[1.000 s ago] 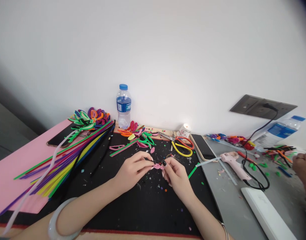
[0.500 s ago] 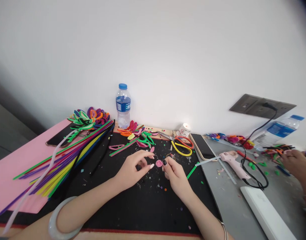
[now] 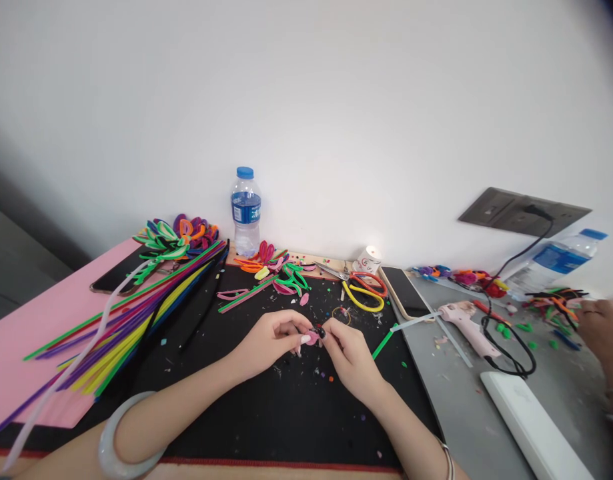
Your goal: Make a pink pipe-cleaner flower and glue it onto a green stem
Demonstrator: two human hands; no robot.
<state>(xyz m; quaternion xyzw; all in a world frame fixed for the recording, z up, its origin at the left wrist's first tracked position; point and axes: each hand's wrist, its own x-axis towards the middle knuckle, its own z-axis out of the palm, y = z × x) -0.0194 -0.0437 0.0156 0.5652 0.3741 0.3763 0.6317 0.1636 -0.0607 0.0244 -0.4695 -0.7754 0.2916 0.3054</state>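
Note:
My left hand (image 3: 269, 340) and my right hand (image 3: 349, 357) meet over the black mat (image 3: 306, 413). Both pinch a small pink pipe-cleaner piece (image 3: 312, 337) between their fingertips, just above the mat. A pale bangle (image 3: 111, 437) sits on my left wrist. Small coloured scraps lie on the mat around my hands.
A bundle of long coloured pipe cleaners (image 3: 131, 320) lies left on a pink sheet (image 3: 31, 333). Behind stand a water bottle (image 3: 246, 212), finished flowers (image 3: 179, 237), scissors (image 3: 363, 290), a phone (image 3: 405, 292) and a pink glue gun (image 3: 466, 327). Another person's hand (image 3: 601, 327) works at far right.
My left fingers, spread apart half a second ago, have closed on the pink piece again. Both hands drew together slightly. The other person's hand at far right shifted.

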